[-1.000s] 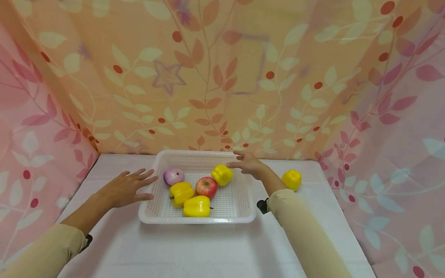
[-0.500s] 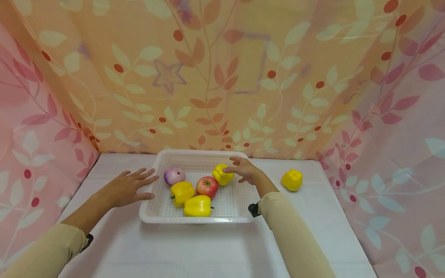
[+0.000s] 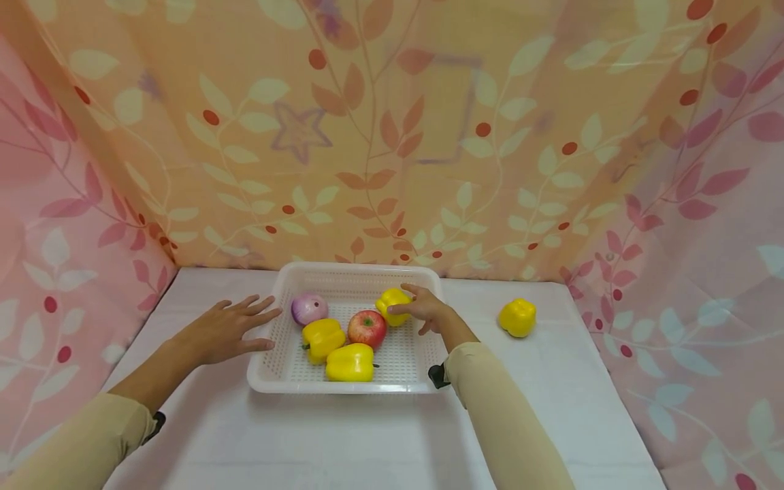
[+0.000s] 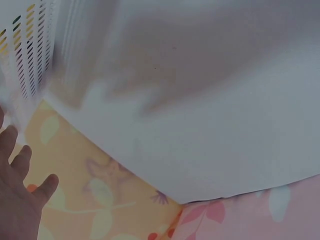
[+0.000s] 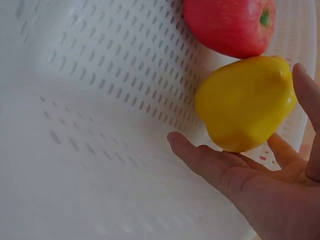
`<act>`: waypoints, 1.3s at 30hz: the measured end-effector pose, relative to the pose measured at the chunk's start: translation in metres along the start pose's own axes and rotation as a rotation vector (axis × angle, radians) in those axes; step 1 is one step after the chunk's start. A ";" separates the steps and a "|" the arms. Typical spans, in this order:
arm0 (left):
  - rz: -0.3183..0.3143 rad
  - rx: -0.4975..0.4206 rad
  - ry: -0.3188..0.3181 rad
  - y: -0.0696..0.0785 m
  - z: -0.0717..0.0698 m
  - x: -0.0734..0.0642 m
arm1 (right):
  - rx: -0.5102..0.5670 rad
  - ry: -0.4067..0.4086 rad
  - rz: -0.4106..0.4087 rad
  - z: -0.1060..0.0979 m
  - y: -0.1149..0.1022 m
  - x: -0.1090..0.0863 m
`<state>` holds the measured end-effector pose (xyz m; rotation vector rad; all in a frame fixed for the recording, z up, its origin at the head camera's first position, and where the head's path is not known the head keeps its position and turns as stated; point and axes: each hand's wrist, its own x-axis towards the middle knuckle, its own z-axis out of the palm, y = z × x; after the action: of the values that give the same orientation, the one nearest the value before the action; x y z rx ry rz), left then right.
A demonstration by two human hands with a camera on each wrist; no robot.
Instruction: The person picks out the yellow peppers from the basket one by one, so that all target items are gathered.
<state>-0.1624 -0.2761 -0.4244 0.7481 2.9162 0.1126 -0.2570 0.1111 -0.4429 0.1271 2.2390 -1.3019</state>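
A white plastic basket holds a purple onion, a red apple and yellow bell peppers. Two bell peppers lie towards the front left, one pepper behind the other pepper. At the back right of the basket is a third bell pepper, against the apple. My right hand reaches over the right rim with thumb and fingers spread about that pepper; whether they touch it I cannot tell. My left hand hovers at the basket's left side, fingers stretched out and holding nothing.
Another yellow bell pepper lies on the white tabletop to the right of the basket. Floral curtains hang at the back and both sides of the table.
My right hand has moved left and over the basket's right rim, from beside the back-right bell pepper to around it. The left hand keeps its place.
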 end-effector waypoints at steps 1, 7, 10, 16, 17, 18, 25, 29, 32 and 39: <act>0.000 -0.002 -0.001 0.000 0.000 0.000 | -0.002 0.004 0.003 0.001 0.001 0.000; 0.005 -0.004 0.005 -0.001 0.001 0.001 | -0.001 0.018 -0.013 0.005 0.004 0.002; 0.007 -0.002 0.007 -0.001 0.000 0.002 | -0.009 0.026 -0.015 0.005 0.002 0.003; 0.008 -0.013 -0.002 -0.002 0.001 0.002 | -0.020 0.027 -0.005 0.005 0.002 0.002; 0.006 -0.014 -0.003 -0.002 0.002 0.002 | -0.019 0.020 -0.004 0.005 0.002 0.002; 0.004 -0.015 -0.005 -0.002 0.001 0.002 | -0.017 0.013 -0.003 0.005 0.001 0.002; -0.004 -0.021 -0.010 0.000 0.001 0.001 | -0.022 -0.012 -0.012 -0.003 -0.006 -0.001; 0.001 -0.016 -0.001 0.000 0.000 0.001 | -0.032 -0.041 -0.038 -0.010 -0.010 -0.003; 0.006 -0.014 0.002 0.000 0.000 0.002 | -0.042 -0.055 -0.065 -0.015 -0.014 -0.005; 0.001 -0.016 -0.002 0.000 0.000 0.001 | -0.065 -0.057 -0.142 -0.028 -0.024 -0.016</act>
<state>-0.1635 -0.2759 -0.4246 0.7462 2.9096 0.1344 -0.2630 0.1243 -0.4055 -0.0932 2.2736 -1.2863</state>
